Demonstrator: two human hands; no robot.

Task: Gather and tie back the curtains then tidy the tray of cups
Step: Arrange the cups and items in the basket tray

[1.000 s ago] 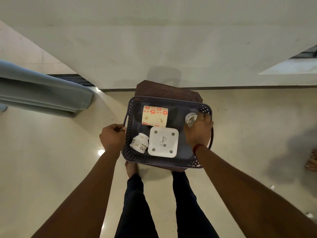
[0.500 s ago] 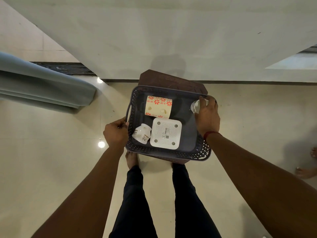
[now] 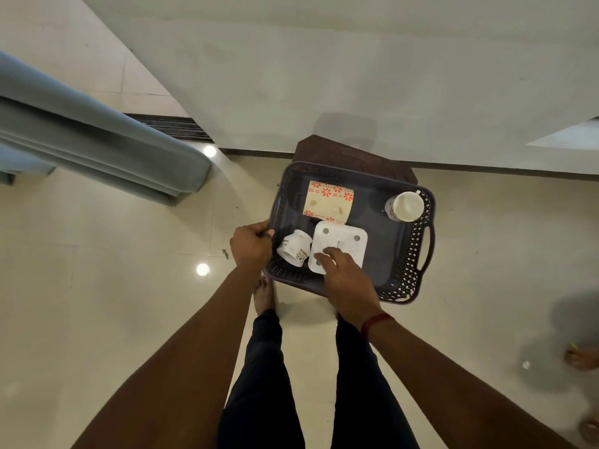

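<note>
Tray [image 3: 418, 254]: a dark grey plastic tray with lattice walls and a loop handle on its right side; it sits on a brown stool [image 3: 350, 157] against the wall, in front of the person's feet.
Left hand [image 3: 251, 249]: closed around the tray's left rim, thumb on top and fingers curled over the edge.
Right hand [image 3: 348, 283]: reaches over the tray's near wall, palm down, fingers loosely spread; the fingertips rest on the near corner of the white square piece. It grips nothing that can be seen.
White square piece [image 3: 343, 243]: a flat white plastic square with rounded corners and rows of small holes, lying on the tray floor near the front, just right of the tipped cup.
Tipped cup [image 3: 294, 247]: a small white cup with a dark printed pattern, lying on its side in the tray's near left corner, touching or almost touching the square piece.
Flowered mug [image 3: 328, 202]: a cream mug with red flower print, lying on its side toward the back left of the tray.
Upright cup [image 3: 404, 206]: a white cup standing mouth up in the far right corner, well apart from both hands.
Curtain [image 3: 97, 137]: grey-blue folds gathered into a bundle at the left, ending just above the floor.
Wrist: a red thread band [image 3: 374, 320] circles the right wrist.
Floor [image 3: 97, 286]: glossy cream tiles with two bright light reflections.
</note>
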